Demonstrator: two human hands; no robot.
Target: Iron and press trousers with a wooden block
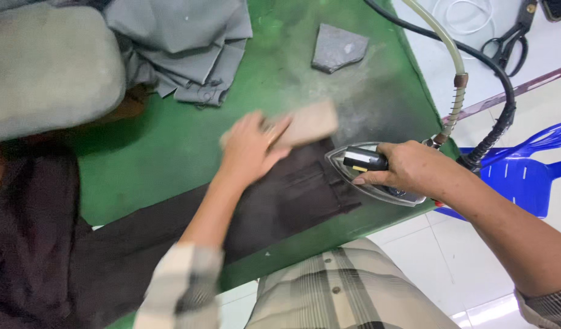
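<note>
My left hand point(251, 149) presses a flat tan wooden block point(308, 122) onto a dark brown garment point(280, 201) that lies across the green ironing table point(171, 140); the block is blurred by motion. Just to the right, my right hand point(408, 167) grips the black handle of a steam iron point(368, 173), whose shiny soleplate rests on the right end of the garment near the table's front edge. A black cord and a clear hose point(454, 91) rise from the back of the iron.
Grey folded cloth point(189, 42) and a grey padded cushion point(46, 67) sit at the table's back left. A grey cloth piece point(338, 47) lies at the back. Black scissors point(508, 39) rest on a white surface to the right, beside a blue plastic chair point(524, 176).
</note>
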